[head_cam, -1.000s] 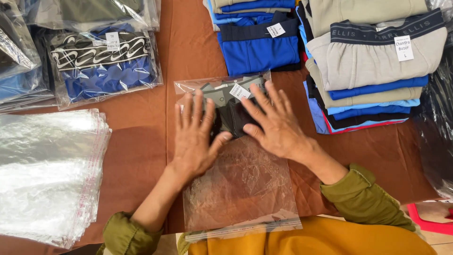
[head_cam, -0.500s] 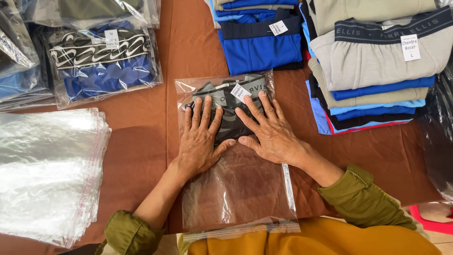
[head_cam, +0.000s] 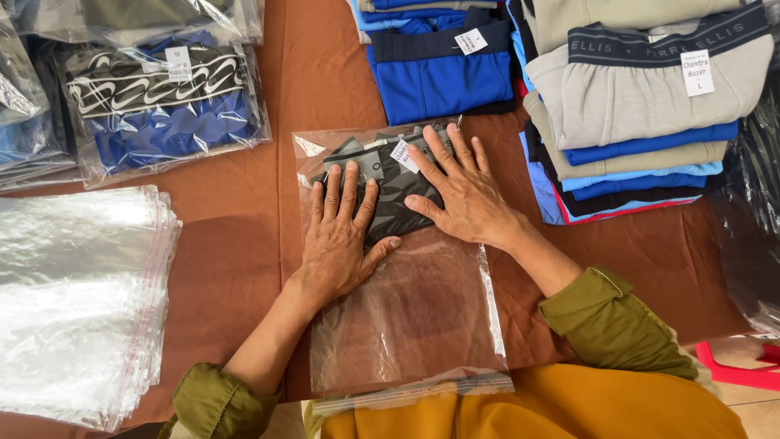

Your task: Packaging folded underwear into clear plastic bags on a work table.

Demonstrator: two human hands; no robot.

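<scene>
While both palms lie flat with fingers spread, the left hand (head_cam: 341, 236) and right hand (head_cam: 463, 191) press a folded dark garment (head_cam: 388, 191) inside a clear plastic bag (head_cam: 414, 317) on the brown worktop (head_cam: 244, 260). Directly under both grips, the garment fills the bag's far end; the bag's long axis runs toward the person.

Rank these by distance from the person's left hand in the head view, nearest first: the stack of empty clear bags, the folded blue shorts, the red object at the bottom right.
From the left hand:
1. Stack of empty clear bags, at the left.
2. Folded blue shorts, at the top, past the hands; only a little farther.
3. Red object, at the bottom right corner, clearly farthest.
</scene>
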